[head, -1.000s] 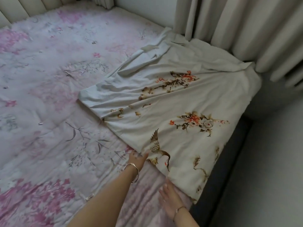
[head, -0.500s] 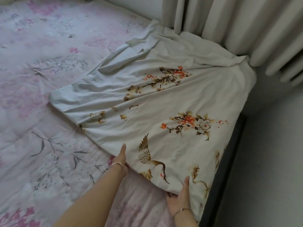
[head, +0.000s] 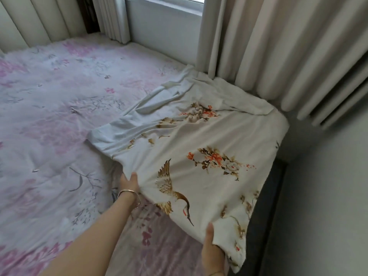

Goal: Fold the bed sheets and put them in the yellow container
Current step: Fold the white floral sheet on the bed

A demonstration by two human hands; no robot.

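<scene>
A cream bed sheet (head: 199, 140) printed with orange flowers and a brown crane lies spread over the right corner of the bed. My left hand (head: 129, 183) grips its near edge on the left, thumb on top and fingers under the bunched cloth. Lower right, my right hand (head: 211, 248) pinches the near corner, thumb on the cloth. That near edge is lifted a little off the bed. A bracelet sits on each wrist. No yellow container is in view.
The bed carries a pink floral quilt (head: 51, 124) that fills the left side. Beige curtains (head: 278, 46) hang at the back right, over the sheet's far edge. A dark bed frame (head: 264, 216) and grey floor (head: 326, 206) run along the right. A padded headboard (head: 35, 18) stands behind.
Both hands went from lying flat at the sheet's near edge to gripping it. The near edge has risen off the quilt, and my view has lifted toward the window.
</scene>
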